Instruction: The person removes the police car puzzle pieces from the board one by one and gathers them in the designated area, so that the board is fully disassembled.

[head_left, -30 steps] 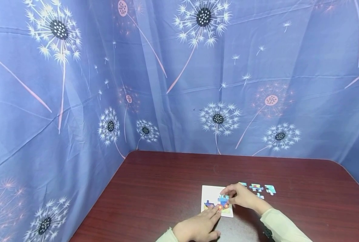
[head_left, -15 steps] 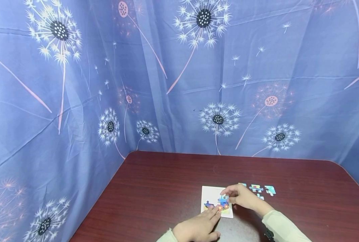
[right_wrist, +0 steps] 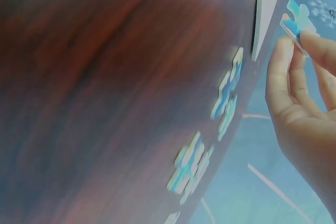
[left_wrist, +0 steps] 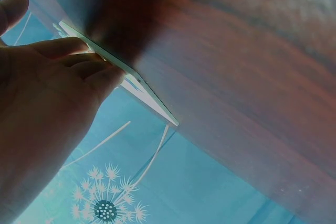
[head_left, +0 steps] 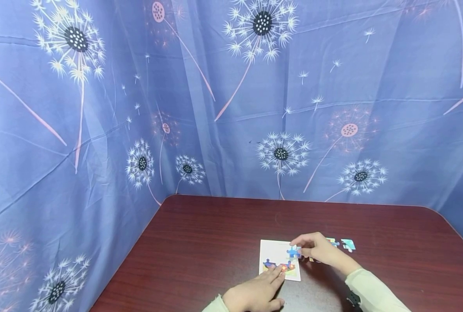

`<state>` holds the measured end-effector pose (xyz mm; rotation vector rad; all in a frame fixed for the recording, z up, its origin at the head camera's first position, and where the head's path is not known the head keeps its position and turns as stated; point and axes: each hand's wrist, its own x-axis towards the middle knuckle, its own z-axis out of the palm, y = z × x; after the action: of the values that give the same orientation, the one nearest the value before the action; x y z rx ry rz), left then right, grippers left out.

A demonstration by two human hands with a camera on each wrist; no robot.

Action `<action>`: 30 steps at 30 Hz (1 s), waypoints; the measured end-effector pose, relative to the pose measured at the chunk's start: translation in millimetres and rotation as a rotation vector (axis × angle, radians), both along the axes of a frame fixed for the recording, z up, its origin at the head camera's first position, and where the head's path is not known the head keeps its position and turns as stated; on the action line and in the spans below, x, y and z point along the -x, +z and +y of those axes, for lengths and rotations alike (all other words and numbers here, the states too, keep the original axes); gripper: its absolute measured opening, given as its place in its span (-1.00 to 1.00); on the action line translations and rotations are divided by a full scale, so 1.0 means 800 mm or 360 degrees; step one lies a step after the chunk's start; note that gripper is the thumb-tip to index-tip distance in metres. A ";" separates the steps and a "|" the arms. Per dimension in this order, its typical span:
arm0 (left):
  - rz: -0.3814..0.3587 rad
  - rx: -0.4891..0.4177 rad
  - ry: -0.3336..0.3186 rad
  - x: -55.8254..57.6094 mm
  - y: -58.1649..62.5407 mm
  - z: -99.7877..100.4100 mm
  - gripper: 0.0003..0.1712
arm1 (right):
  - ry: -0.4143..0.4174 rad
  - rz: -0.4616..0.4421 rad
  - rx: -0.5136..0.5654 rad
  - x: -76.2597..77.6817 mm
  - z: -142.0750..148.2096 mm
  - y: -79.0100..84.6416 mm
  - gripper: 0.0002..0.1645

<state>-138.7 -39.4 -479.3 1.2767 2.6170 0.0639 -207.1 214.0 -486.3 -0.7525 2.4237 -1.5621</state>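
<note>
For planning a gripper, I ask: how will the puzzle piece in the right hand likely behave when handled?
The puzzle piece seems stiff, since its pale edge looks straight. It is probably light: it looks thin, and the right hand pinches it. Being flat, it should hardly roll.

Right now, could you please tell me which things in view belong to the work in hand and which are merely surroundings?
Part of the work:
Puzzle board, touched by the left hand
Blue jigsaw piece, pinched by the right hand
Loose jigsaw pieces beyond the right hand

Surroundings:
Dandelion-print curtain
Wood-grain table
</note>
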 end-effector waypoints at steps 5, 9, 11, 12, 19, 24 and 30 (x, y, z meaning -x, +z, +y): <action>-0.0027 0.0003 0.0012 0.001 -0.001 0.000 -0.27 | -0.0065 0.0044 -0.0062 -0.002 0.016 0.007 -0.72; -0.0040 0.0002 0.0017 0.002 -0.001 0.000 -0.26 | -0.0130 -0.0003 -0.0086 -0.006 0.031 0.014 -0.69; -0.0024 -0.0002 0.0012 0.001 0.000 0.000 -0.27 | -0.0165 -0.0021 -0.0087 -0.008 0.039 0.017 -0.67; -0.0014 -0.0006 0.0009 0.000 0.000 0.000 -0.27 | -0.0187 -0.0037 -0.0086 -0.009 0.044 0.017 -0.67; 0.0036 -0.0023 -0.0010 -0.002 0.000 0.000 -0.26 | -0.0280 0.0023 -0.0151 -0.015 0.078 0.013 -0.67; 0.0028 -0.0003 -0.0022 -0.001 0.001 0.000 -0.27 | -0.0290 0.0001 -0.0125 -0.020 0.104 0.006 -0.67; 0.0030 0.0003 -0.0023 0.000 -0.001 0.001 -0.28 | -0.0351 -0.0096 -0.0150 -0.025 0.133 0.001 -0.66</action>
<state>-138.9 -38.9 -480.2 1.3020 2.6226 0.0471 -187.2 320.4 -485.6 -0.4269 2.5875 -1.5054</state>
